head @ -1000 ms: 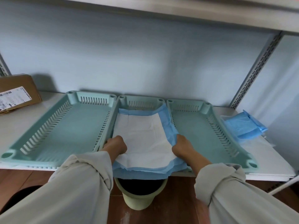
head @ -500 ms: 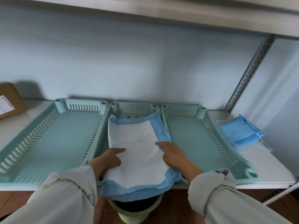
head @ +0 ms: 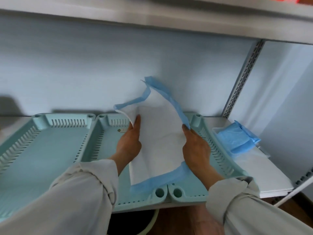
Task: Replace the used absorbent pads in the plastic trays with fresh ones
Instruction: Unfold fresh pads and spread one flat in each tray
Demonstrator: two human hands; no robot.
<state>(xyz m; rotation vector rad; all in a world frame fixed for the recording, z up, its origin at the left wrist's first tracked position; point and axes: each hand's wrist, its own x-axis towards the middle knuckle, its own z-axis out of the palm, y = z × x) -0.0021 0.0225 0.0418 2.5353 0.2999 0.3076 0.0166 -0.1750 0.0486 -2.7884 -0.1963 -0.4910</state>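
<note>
A pale green bin's rim [head: 153,221] shows below the white shelf [head: 264,173].

Storage or utility room by my reckoning, white metal shelving [head: 169,22] with a slotted upright [head: 243,78], pale blue wall behind, three mint plastic trays [head: 50,150] in a row on the shelf, folded blue pads [head: 237,139] stacked beside them

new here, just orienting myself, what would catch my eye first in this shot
First, the white absorbent pad with a blue border, held up at centre over the middle mint-green plastic tray, its far end curling toward the wall. The left hand and right hand grip its two side edges. Then the folded blue pads stacked on the white shelf, at the right.
</note>
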